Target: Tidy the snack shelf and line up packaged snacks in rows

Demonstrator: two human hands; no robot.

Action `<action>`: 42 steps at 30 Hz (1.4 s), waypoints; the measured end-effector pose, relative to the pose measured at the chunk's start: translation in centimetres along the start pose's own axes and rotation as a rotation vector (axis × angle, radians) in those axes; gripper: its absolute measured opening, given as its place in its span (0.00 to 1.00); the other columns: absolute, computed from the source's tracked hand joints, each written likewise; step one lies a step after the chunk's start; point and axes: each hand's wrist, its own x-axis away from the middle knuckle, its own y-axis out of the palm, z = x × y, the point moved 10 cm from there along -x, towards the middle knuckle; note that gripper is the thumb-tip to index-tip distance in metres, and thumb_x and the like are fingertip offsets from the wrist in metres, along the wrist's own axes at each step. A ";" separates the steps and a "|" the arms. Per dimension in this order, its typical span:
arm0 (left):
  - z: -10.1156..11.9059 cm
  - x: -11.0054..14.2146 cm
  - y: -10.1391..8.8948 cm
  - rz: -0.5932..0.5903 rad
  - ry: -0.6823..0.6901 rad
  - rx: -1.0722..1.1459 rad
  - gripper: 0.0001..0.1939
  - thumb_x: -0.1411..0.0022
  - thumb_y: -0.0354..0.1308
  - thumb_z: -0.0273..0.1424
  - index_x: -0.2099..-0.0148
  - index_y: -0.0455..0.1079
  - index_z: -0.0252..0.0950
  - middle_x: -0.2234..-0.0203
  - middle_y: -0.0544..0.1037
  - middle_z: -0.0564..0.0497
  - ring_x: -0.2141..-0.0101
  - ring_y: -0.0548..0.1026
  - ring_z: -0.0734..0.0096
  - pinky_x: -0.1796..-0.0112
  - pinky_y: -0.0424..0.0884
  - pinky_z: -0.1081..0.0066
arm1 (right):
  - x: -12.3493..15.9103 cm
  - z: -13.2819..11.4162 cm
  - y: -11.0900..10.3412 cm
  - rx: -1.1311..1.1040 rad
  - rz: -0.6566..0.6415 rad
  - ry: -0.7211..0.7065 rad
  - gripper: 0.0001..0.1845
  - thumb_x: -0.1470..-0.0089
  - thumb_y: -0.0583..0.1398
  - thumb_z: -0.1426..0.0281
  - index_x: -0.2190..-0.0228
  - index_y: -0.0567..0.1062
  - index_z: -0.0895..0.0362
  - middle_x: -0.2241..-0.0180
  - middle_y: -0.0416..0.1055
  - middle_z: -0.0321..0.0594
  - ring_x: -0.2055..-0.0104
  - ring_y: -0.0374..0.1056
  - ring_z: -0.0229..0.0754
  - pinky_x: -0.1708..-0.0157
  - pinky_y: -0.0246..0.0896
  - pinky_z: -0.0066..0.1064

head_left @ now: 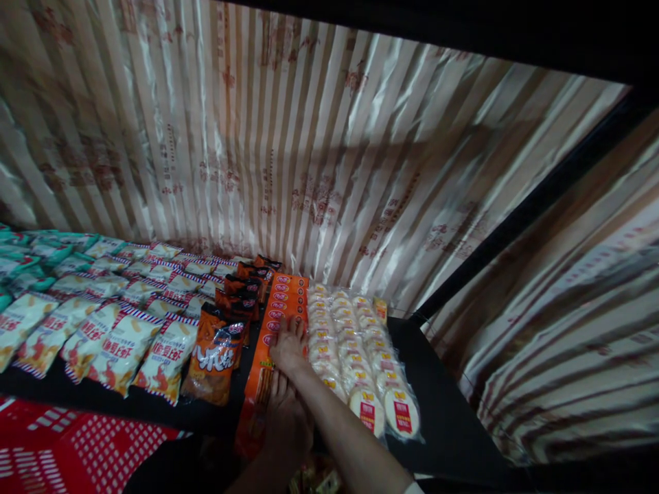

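A row of overlapping orange snack packets (281,302) runs from the back of the black shelf to its front edge. My right hand (289,346) rests on top of this row, about midway, with its fingers reaching forward over the packets. Just nearer to me, my left hand (286,412) lies on the front orange packet (255,405), fingers stretched away from me and partly overlapped by my right wrist. Neither hand shows a packet gripped in it. Right of my right forearm stand rows of round, pale wrapped crackers or cakes (366,410) with red labels.
Brown-orange snack bags (213,353) stand left of the hands, then cream-coloured bags (123,346) and green bags (23,264). A red plastic basket (97,446) sits below the shelf's front edge. Striped sheeting (309,158) covers the back; a black post (494,233) slants at right.
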 end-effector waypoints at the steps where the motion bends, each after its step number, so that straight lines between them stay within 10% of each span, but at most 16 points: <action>1: -0.1 0.0 0.0 -0.011 -0.006 -0.004 0.22 0.43 0.48 0.31 0.49 0.71 0.31 0.55 0.75 0.40 0.51 0.70 0.51 0.46 0.63 0.52 | -0.1 0.1 0.4 -0.003 0.003 0.002 0.33 0.44 0.51 0.69 0.38 0.52 0.60 0.35 0.41 0.51 0.33 0.31 0.58 0.40 0.32 0.54; 42: -0.3 -1.0 0.0 -0.134 -0.010 -0.115 0.21 0.39 0.52 0.34 0.43 0.65 0.39 0.51 0.73 0.43 0.48 0.66 0.52 0.45 0.56 0.49 | -3.1 0.4 0.2 -0.086 -0.069 0.088 0.39 0.44 0.49 0.54 0.37 0.47 0.58 0.34 0.34 0.55 0.33 0.27 0.57 0.41 0.33 0.54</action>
